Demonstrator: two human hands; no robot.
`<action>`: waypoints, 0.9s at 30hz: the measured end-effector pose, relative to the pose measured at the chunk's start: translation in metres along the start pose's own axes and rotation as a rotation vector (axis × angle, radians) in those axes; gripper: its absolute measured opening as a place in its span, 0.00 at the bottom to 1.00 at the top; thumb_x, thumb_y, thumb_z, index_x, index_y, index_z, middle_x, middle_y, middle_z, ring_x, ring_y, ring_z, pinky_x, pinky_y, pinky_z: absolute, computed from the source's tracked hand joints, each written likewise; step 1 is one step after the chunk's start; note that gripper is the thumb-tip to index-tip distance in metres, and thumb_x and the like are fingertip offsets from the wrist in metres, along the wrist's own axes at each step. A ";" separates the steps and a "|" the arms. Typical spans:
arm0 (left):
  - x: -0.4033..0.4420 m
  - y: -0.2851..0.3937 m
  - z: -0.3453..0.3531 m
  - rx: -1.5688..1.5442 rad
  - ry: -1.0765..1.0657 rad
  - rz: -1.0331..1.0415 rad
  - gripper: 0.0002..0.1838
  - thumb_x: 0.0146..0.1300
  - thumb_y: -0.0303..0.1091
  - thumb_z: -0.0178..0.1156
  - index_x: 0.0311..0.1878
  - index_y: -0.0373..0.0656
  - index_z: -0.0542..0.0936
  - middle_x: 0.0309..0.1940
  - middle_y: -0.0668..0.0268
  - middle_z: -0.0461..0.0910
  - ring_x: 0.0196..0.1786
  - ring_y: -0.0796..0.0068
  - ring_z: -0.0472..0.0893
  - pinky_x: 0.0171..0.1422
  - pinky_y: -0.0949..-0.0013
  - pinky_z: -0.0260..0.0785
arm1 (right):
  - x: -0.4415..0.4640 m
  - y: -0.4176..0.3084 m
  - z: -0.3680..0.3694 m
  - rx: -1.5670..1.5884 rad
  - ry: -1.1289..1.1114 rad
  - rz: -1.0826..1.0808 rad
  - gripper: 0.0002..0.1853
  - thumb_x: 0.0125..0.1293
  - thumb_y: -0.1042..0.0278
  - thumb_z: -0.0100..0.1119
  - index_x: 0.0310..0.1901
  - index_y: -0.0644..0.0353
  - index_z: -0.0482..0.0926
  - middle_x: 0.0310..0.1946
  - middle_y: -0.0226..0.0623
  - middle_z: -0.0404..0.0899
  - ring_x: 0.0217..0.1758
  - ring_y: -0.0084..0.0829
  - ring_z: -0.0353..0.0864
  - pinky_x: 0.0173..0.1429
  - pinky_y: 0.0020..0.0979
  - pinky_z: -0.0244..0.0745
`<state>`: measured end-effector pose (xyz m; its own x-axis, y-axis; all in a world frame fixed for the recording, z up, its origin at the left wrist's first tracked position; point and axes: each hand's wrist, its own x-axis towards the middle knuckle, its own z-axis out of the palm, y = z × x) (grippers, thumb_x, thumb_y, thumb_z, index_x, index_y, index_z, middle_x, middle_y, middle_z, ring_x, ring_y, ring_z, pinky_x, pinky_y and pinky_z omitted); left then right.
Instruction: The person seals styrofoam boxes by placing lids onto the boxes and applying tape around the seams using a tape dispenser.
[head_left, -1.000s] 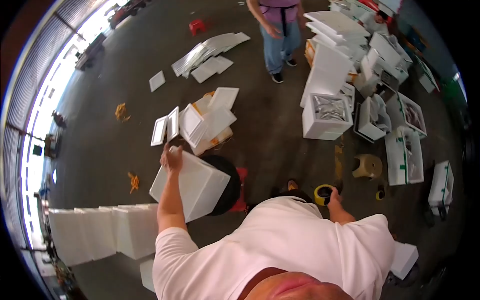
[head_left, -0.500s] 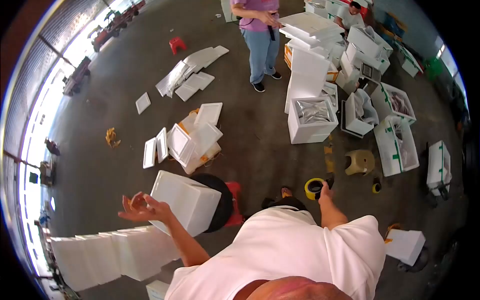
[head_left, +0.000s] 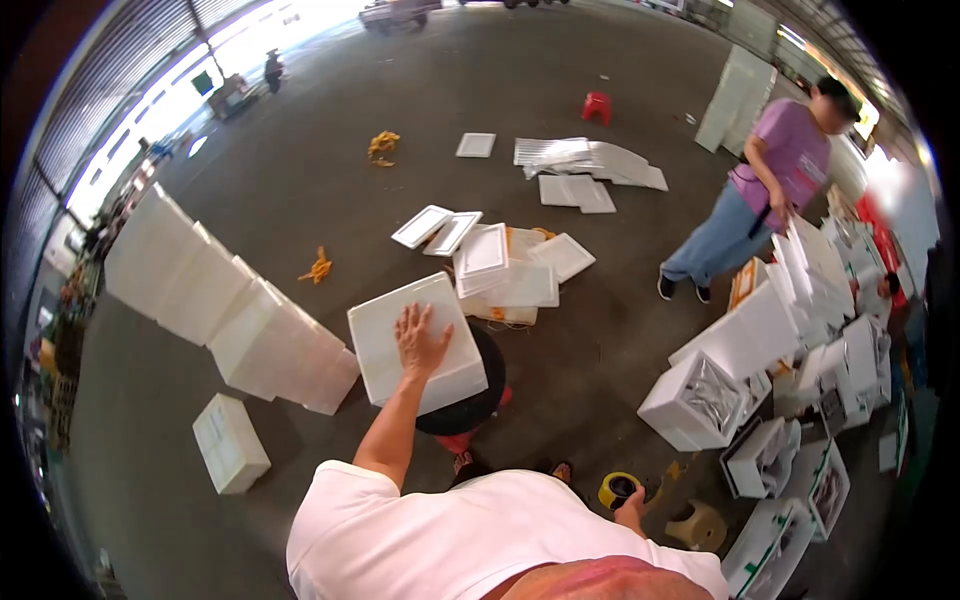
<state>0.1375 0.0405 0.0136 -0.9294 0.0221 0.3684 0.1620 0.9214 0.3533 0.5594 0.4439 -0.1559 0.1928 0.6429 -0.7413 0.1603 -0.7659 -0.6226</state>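
Observation:
My left hand (head_left: 421,342) lies flat, fingers spread, on top of a white foam box (head_left: 379,335). This box rests on a round black surface (head_left: 488,368) with red stool parts (head_left: 460,440) showing under it. Low at my right side, my right hand (head_left: 632,510) grips a roll of yellow tape (head_left: 606,491); its fingers are partly hidden. Just beyond the box, a pile of white foam lids (head_left: 484,256) lies on the floor.
A leaning stack of white foam boxes (head_left: 240,310) stands left, with a single box (head_left: 229,445) nearer me. At right are foam boxes with silver liners (head_left: 690,405), a tan stool (head_left: 697,526) and a standing person (head_left: 735,200). A red stool (head_left: 596,106) is farther off.
My view has swung left. My left hand, raised in the air beside the foam box before, now rests on its top. My right hand still holds the tape.

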 end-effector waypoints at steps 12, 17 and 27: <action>-0.007 -0.002 0.000 -0.015 0.001 0.003 0.35 0.58 0.57 0.63 0.66 0.48 0.74 0.72 0.53 0.64 0.77 0.52 0.58 0.80 0.48 0.42 | -0.024 -0.025 0.078 -0.208 -0.085 -0.088 0.46 0.57 0.47 0.66 0.68 0.73 0.62 0.65 0.56 0.68 0.59 0.51 0.77 0.55 0.50 0.78; -0.005 -0.001 0.001 -0.020 -0.001 0.004 0.35 0.58 0.57 0.63 0.65 0.49 0.74 0.72 0.53 0.65 0.76 0.52 0.58 0.80 0.48 0.43 | -0.021 -0.016 0.085 -0.102 -0.072 -0.120 0.41 0.50 0.48 0.67 0.59 0.73 0.73 0.56 0.54 0.76 0.50 0.48 0.82 0.51 0.48 0.79; -0.006 0.000 0.000 -0.041 0.011 0.015 0.33 0.58 0.55 0.63 0.64 0.48 0.75 0.71 0.52 0.65 0.76 0.51 0.58 0.80 0.48 0.43 | -0.029 -0.010 0.057 -0.241 0.017 -0.079 0.38 0.53 0.46 0.65 0.55 0.74 0.75 0.54 0.52 0.77 0.49 0.47 0.81 0.50 0.48 0.79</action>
<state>0.1434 0.0408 0.0115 -0.9229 0.0314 0.3837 0.1899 0.9041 0.3828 0.4973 0.4330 -0.1430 0.1866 0.7022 -0.6871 0.4008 -0.6930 -0.5993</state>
